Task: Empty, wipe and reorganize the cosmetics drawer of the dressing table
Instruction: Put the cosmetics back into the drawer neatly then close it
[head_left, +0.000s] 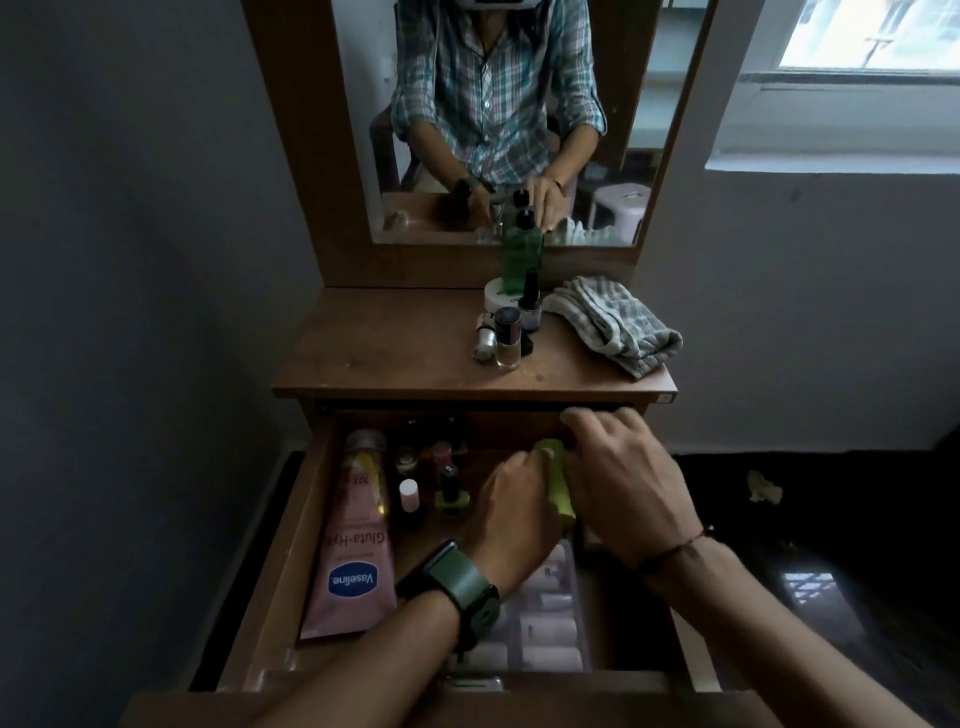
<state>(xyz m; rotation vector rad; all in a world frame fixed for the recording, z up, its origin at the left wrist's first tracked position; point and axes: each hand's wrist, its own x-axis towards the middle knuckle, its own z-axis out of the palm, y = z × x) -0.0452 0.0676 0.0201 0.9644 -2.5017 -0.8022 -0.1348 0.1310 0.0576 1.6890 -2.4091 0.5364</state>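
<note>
Gripping green tube (558, 483), left hand (514, 514)

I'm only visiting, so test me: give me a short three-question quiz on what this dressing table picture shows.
1. True or false: the drawer is open.
2. Which thing lies along the drawer's left side? A) pink lotion tube B) folded towel C) tall green bottle
3. Name the colour of the tube between the left hand and the right hand.

Key: 1 true; 2 A; 3 green.
</note>
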